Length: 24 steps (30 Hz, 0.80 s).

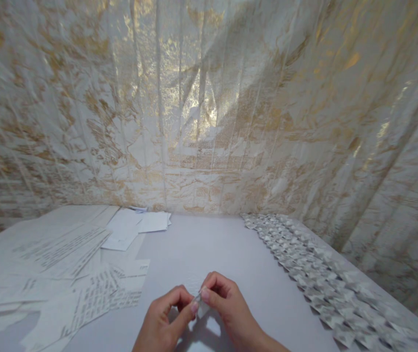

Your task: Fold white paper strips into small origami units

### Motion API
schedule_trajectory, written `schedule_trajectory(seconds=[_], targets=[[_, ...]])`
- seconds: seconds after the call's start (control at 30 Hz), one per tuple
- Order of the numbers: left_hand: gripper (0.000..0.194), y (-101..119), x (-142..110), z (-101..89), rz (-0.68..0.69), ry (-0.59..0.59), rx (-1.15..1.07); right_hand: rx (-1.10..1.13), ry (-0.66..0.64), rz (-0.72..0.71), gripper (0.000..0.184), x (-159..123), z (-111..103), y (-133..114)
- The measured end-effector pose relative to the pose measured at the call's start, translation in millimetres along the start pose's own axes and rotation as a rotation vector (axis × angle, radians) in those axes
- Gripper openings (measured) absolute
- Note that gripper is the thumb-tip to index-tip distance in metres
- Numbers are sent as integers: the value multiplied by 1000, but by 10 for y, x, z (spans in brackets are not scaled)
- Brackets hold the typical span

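L hand [168, 317] n R hand [229, 307] both got a fingertip grip on a small paper pc [197, 297] over the bench [209, 244], btwn printed sheets [90, 300] n rows of folded pcs [315, 274] tbh

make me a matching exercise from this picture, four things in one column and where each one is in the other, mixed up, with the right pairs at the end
Things
1. printed sheets
2. small folded pieces
3. patterned cloth
4. tiny held piece

Places
A. pinched between left hand and right hand
B. in rows along the table's right side
C. spread over the left side
D. hanging behind everything else

Pairs: 1-C, 2-B, 3-D, 4-A
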<state>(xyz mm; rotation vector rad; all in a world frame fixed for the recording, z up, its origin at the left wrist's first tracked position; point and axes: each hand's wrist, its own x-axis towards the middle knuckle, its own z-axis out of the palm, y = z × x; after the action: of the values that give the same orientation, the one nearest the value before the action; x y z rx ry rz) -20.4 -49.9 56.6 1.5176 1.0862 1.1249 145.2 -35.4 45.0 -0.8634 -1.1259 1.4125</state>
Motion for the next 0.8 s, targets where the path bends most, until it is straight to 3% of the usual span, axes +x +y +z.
schedule_trajectory(seconds=[0.17, 0.4, 0.63, 0.8], targets=[[34, -100, 34, -62, -6, -3, 14, -169, -137, 78, 54, 15, -95, -67], [36, -127, 94, -80, -50, -34, 13, -250, -63, 55, 60, 38, -147, -30], [34, -209, 157, -109, -70, -68, -6, -43, -63, 127, 55, 60, -151, 76], [20, -242, 169, -119, -14, -40, -8, 4, -35, 90, 49, 55, -127, 75]])
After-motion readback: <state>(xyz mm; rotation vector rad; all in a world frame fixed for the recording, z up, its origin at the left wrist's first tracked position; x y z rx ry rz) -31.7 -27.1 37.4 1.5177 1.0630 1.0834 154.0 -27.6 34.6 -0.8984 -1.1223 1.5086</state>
